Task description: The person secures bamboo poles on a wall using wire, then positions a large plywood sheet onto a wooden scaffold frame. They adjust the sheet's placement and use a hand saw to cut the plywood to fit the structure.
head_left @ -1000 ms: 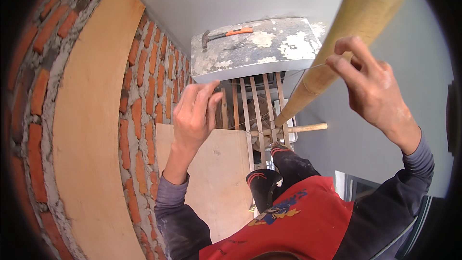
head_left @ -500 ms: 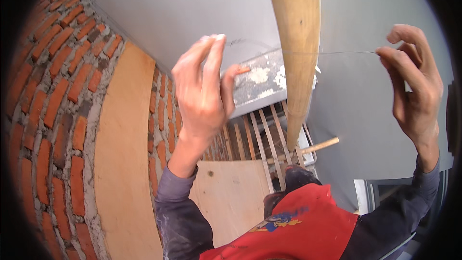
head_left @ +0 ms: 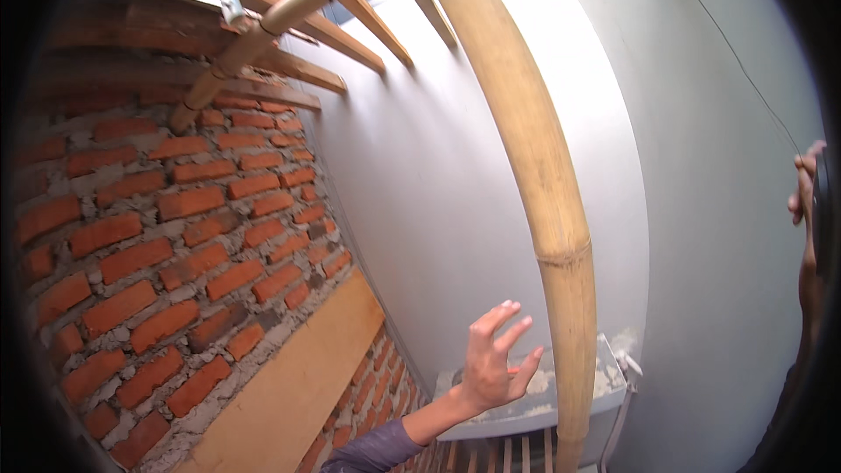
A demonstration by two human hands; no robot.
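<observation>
My left hand [head_left: 498, 361] is raised beside the upright bamboo pole [head_left: 543, 166], with its fingers apart and nothing visible held in them. It appears left of the pole, in front of the speckled ledge. At the far right rim, my right hand [head_left: 804, 188] is partly cut off by the dark edge. Its fingers pinch the end of a thin dark wire [head_left: 740, 61]. From there the wire bends up and left along the grey wall toward the top of the view; its other end cannot be made out.
A crosswise bamboo pole [head_left: 293, 10] meets the upright one near the top, among wooden beams [head_left: 350, 13]. The brick wall [head_left: 188, 201] stands at left, with a plywood strip [head_left: 289, 377] across it. Below are a speckled ledge [head_left: 517, 425] and wooden slats [head_left: 512, 455].
The view has tilted upward, bringing in the beams and crosswise pole. My right hand has shifted to the right rim. The wire, earlier level between the hands, now curves upward, away from my left hand.
</observation>
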